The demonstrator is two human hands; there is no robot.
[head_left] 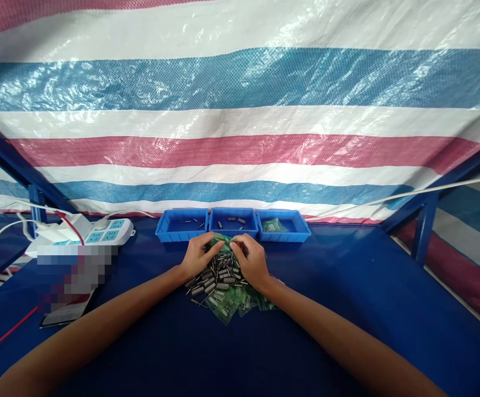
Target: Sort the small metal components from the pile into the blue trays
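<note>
My left hand (200, 255) and my right hand (251, 261) meet above a heap on the table, their fingers closed on a green-tinted plastic bag (222, 239). Each hand pinches it near its upper edge; much of the bag is hidden behind the fingers. Below them lies a pile of small metal parts (222, 274), some thick grey cylinders and some thin dark pins. More greenish plastic bags (223, 305) with small parts inside lie at the near side of the pile, partly under my right wrist.
Behind the pile stand three blue bins in a row: the left bin (182, 237) holds thin pins, the middle bin (233, 234) a few cylinders, the right bin (283, 237) a green bag. A white power strip (111, 234) with cables and a phone-like flat object (68, 315) lie left.
</note>
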